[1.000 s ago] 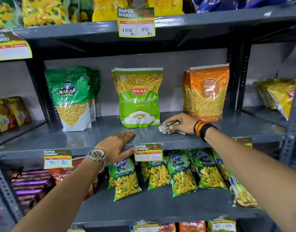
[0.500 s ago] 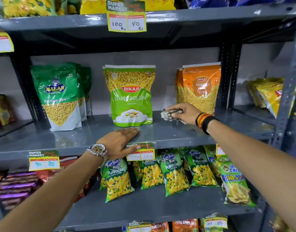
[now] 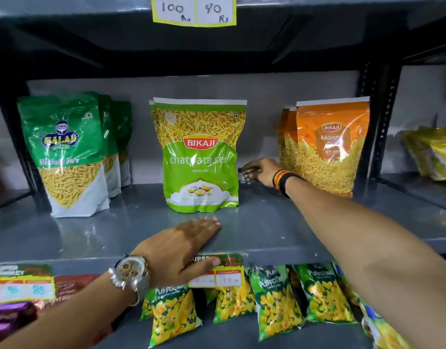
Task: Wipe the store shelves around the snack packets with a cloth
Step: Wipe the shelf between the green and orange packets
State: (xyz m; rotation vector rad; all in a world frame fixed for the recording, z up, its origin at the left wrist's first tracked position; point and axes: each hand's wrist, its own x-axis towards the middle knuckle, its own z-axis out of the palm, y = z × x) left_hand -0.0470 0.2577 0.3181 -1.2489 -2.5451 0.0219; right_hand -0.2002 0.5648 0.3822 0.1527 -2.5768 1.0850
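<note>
The grey metal shelf (image 3: 262, 222) carries three groups of upright snack packets. A green Balaji packet (image 3: 65, 152) stands at the left, a green Bikaji packet (image 3: 200, 154) in the middle and an orange Bikaji packet (image 3: 330, 147) at the right. My right hand (image 3: 263, 171) reaches deep between the middle and orange packets, closed on a small crumpled cloth (image 3: 245, 173) that rests on the shelf near the back. My left hand (image 3: 181, 250) lies flat, fingers spread, on the shelf's front edge, with its thumb over a price tag (image 3: 228, 272).
Green puffcorn packets (image 3: 274, 298) lie in a row on the shelf below. A yellow price label (image 3: 194, 11) hangs from the shelf above. Dark uprights (image 3: 378, 117) bound the bay at the right, with yellow packets (image 3: 433, 152) beyond.
My right hand has carried the cloth from the shelf's front toward the back, between the middle and orange packets. The view has moved closer. My left hand stays on the front edge.
</note>
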